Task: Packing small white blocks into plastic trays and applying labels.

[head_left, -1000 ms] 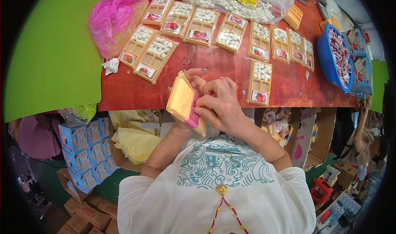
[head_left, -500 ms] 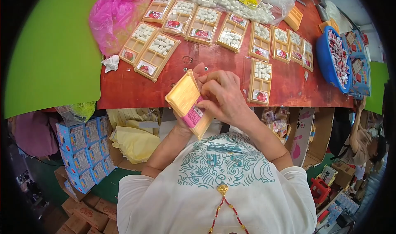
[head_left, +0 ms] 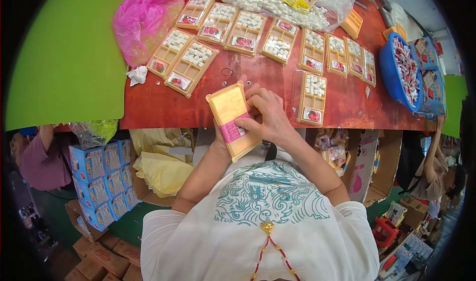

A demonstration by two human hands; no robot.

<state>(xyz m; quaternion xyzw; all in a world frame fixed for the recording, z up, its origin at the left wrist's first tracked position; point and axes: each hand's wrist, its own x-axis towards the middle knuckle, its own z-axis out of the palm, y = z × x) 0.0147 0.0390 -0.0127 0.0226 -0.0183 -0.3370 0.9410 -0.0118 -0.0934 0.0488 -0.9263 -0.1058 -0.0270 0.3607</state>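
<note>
Between my hands, in front of my chest, is a shallow wood-coloured tray [head_left: 228,101], its flat face toward me. A pink paper band [head_left: 229,132] with a small barcode label wraps round its lower middle. My left hand [head_left: 218,141] grips it from the left and behind; most of its fingers are hidden by the tray. My right hand [head_left: 270,113] holds the right edge, its thumb pressing on the band and its fingers curled beyond. On the red table ahead, a compartment tray [head_left: 314,101] of white cubes and a strawberry-printed sachet lies nearest to my right hand.
Several similar filled trays [head_left: 243,38] stand in rows across the table. Behind them lies a heap of white cubes [head_left: 258,1] on plastic. A pink bag [head_left: 133,28] is at left; a blue basin [head_left: 399,73] of sachets at right. Stacked blue boxes [head_left: 101,174] and people are below the table.
The tray has turned more upright and its flat face now shows more toward me. My right thumb has slid onto the pink band. The view has shifted slightly.
</note>
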